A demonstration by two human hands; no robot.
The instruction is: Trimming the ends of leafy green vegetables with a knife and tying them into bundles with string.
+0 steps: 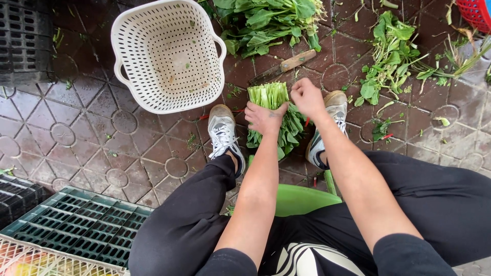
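Left hand (264,117) fingers clamp the greens bundle (274,116), cut stems pointing away beyond them; right hand (307,97) fingers curl at its stem end

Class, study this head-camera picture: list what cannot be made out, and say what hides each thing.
- Bundle of greens: its middle is covered by the left hand.
- Right hand: closed; whatever it grips is hidden by its fingers.
- Knife: blade dark against the wet tiles, edge unclear.
- Red basket: cut off by the top right corner.
- Green stool: mostly hidden by the legs.
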